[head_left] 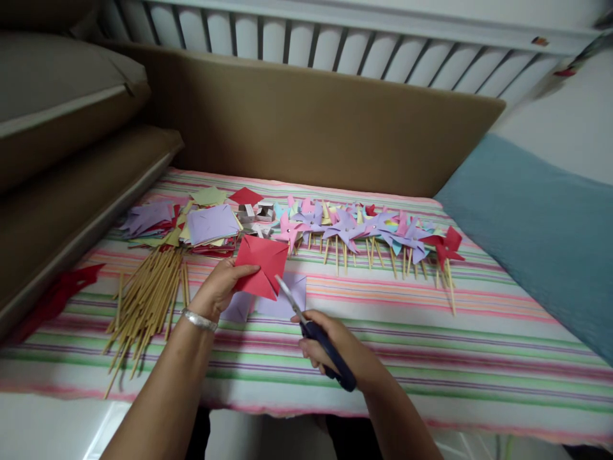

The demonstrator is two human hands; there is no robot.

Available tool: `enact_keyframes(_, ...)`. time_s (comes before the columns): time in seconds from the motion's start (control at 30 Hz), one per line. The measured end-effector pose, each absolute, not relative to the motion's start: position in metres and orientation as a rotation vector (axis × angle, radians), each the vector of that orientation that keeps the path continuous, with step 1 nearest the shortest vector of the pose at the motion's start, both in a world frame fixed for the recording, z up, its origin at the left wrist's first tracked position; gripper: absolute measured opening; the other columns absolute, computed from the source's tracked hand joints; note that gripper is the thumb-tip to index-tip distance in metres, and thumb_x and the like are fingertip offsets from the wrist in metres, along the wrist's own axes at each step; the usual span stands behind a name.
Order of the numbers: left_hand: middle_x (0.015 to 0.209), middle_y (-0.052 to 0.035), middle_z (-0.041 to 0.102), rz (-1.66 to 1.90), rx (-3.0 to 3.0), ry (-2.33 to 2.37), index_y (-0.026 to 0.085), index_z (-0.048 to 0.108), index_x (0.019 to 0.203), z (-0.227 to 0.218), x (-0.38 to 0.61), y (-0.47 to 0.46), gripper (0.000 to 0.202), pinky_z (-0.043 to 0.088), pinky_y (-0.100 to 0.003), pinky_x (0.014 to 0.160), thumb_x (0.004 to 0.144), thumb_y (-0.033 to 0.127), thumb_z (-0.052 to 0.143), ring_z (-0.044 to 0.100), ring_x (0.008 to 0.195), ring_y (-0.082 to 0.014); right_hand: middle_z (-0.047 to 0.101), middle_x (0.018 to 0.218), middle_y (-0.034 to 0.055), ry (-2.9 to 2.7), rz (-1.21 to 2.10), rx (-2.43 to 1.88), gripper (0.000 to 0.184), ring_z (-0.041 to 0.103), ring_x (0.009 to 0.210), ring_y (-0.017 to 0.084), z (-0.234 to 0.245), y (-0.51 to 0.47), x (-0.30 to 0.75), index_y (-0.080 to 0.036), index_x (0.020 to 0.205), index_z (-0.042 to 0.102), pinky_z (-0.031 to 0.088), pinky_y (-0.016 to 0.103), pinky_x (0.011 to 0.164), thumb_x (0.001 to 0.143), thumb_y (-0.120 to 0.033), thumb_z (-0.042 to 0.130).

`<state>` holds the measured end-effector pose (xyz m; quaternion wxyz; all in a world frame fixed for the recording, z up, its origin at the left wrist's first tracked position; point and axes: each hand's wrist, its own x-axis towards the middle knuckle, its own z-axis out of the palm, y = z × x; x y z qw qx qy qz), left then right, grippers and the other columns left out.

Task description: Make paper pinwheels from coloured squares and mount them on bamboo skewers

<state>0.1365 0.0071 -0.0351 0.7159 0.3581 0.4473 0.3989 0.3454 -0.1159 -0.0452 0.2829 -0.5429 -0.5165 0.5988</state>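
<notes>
My left hand pinches the left edge of a red paper square that has slits along its diagonals. In my right hand is a pair of scissors with dark blue handles. The blades point up and left, their tips close to the lower right corner of the red paper; whether they touch it I cannot tell. Beneath the red paper, a purple paper square lies on the striped cloth, partly hidden, with more purple paper to its left.
A bundle of thin wooden sticks lies at left, below stacks of coloured paper. Small boxes stand behind. Several finished paper pinwheels on sticks form a row at right. Red cut paper lies far left, beside stacked cushions.
</notes>
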Motion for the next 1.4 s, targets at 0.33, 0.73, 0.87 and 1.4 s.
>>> enact_keyframes(0.33,0.068,-0.0070,0.070,0.499,0.973,0.827,0.009,0.071,0.073,-0.037,0.158,-0.010,0.021,0.044,-0.024,0.057,0.056,0.020,0.076,0.060,0.056,-0.0139,0.062,0.090,0.0040,-1.237,1.070,-1.356,0.048,0.059,0.080,0.018,-0.041,-0.106,0.375,-0.024,0.116,0.045,0.047,0.033,0.070,0.075,-0.037,0.064)
enact_keyframes(0.73,0.064,-0.0021,0.068,0.280,1.075,0.638,0.012,0.072,0.074,-0.042,0.175,-0.022,0.017,0.041,-0.020,0.055,0.063,0.025,0.074,0.055,0.053,-0.0095,0.053,0.071,-0.0039,-1.062,1.185,-1.419,0.043,0.048,0.058,0.010,-0.029,-0.105,0.365,-0.020,0.103,0.056,0.038,0.023,0.054,0.061,-0.021,0.066)
enact_keyframes(0.87,0.073,-0.0050,0.069,0.516,0.828,0.591,0.013,0.071,0.080,-0.044,0.175,-0.021,0.021,0.047,-0.021,0.060,0.070,0.031,0.070,0.061,0.061,-0.0113,0.053,0.075,-0.0040,-0.762,1.078,-1.243,0.043,0.050,0.057,0.010,-0.040,-0.098,0.358,-0.023,0.105,0.055,0.040,0.024,0.051,0.064,-0.026,0.068)
enact_keyframes(1.4,0.073,-0.0070,0.070,0.924,0.679,0.896,0.009,0.068,0.083,-0.053,0.210,-0.034,0.033,0.052,-0.023,0.047,0.056,0.025,0.079,0.062,0.057,-0.0147,0.056,0.087,-0.0011,-0.615,0.784,-1.235,0.045,0.055,0.072,0.013,-0.063,-0.079,0.327,-0.021,0.110,0.051,0.044,0.027,0.067,0.068,-0.029,0.066)
